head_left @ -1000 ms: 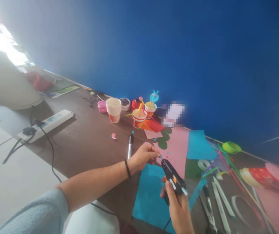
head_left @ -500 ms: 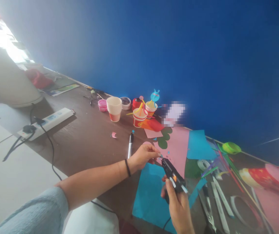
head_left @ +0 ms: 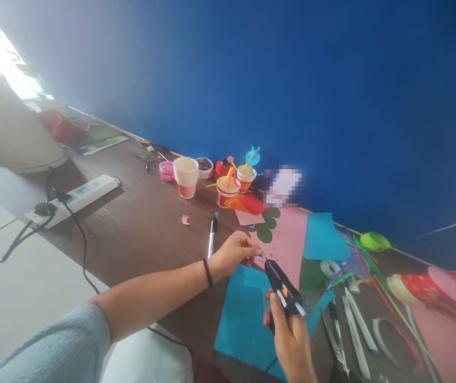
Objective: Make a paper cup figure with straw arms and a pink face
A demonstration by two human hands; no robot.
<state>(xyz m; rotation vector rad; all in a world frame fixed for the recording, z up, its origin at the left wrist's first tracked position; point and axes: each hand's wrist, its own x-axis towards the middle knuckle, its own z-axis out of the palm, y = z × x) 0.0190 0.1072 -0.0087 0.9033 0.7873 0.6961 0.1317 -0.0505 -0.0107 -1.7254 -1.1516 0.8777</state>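
My right hand [head_left: 291, 340] is wrapped round a black glue gun [head_left: 281, 284] with an orange trigger, its nozzle pointing up and left. My left hand [head_left: 233, 254] is pinched on a small piece of paper right at the nozzle tip, over the pink paper sheet [head_left: 289, 242]. A black band circles my left wrist. Under both hands lies a blue paper sheet [head_left: 243, 319] on the brown table [head_left: 143, 234].
A black marker [head_left: 212, 235] lies left of my left hand. Paper cups [head_left: 185, 177] and decorated red cups [head_left: 228, 191] stand by the blue wall. A white power strip [head_left: 76, 199] with a black cord sits at left. White strips, coloured sticks and a green lid [head_left: 374, 242] lie at right.
The glue gun nozzle has drawn slightly back from my left fingers. The view has shifted a little; both hands stay in nearly the same place.
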